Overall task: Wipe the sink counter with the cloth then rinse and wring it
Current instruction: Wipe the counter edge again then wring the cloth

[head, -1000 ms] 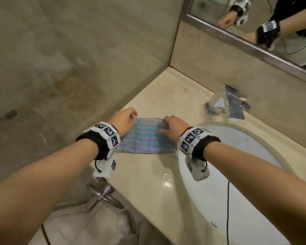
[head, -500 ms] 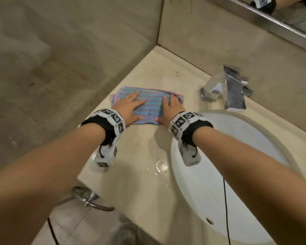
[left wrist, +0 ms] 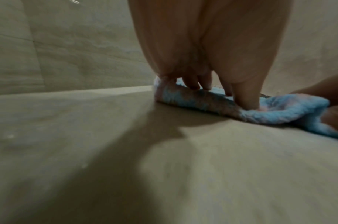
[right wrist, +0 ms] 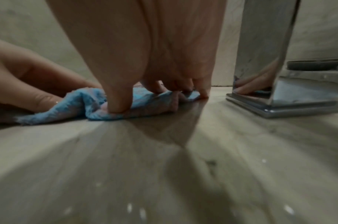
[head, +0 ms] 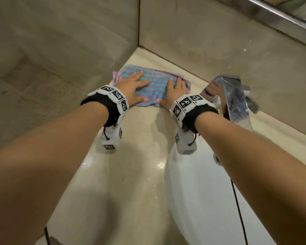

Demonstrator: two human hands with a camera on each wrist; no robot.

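Observation:
A blue and pink striped cloth (head: 155, 80) lies spread on the beige sink counter (head: 131, 156), near the back left corner by the walls. My left hand (head: 131, 87) presses flat on the cloth's left half with fingers spread. On the right half my right hand (head: 173, 89) presses down too, close to the tap. In the left wrist view the left fingers (left wrist: 246, 97) push into the bunched cloth (left wrist: 279, 112). From the right wrist I see the thumb (right wrist: 118, 103) and fingers pinning the cloth (right wrist: 83, 107) to the counter.
A chrome square tap (head: 233, 98) stands just right of the right hand, its base (right wrist: 279, 104) close by. The white basin (head: 201, 200) lies at the lower right. Tiled walls (head: 78, 32) close the corner. Water drops (head: 159, 165) glisten on the counter.
Both hands went from holding the cloth's edges to pressing flat on it, and have pushed it away from me towards the back corner of the counter.

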